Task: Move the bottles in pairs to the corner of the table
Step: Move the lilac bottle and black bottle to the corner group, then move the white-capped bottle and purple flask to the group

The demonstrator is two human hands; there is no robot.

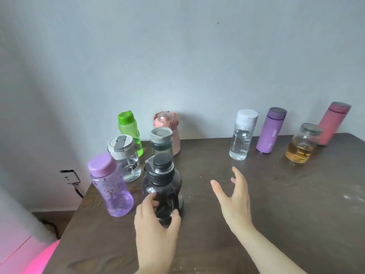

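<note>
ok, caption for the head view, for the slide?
Left hand grips the black bottle beside five grouped bottles; right hand open; four remain by the wall.

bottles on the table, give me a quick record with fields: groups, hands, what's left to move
left group: six bottles by the table's left corner: green, pink, grey-lid, teal, lilac, black
right group: four along the wall: clear, purple flask, amber jar, red flask
left hand: around the black bottle's base
right hand: open, empty, above the table
left to move: the four on the right
all upright: yes
</note>
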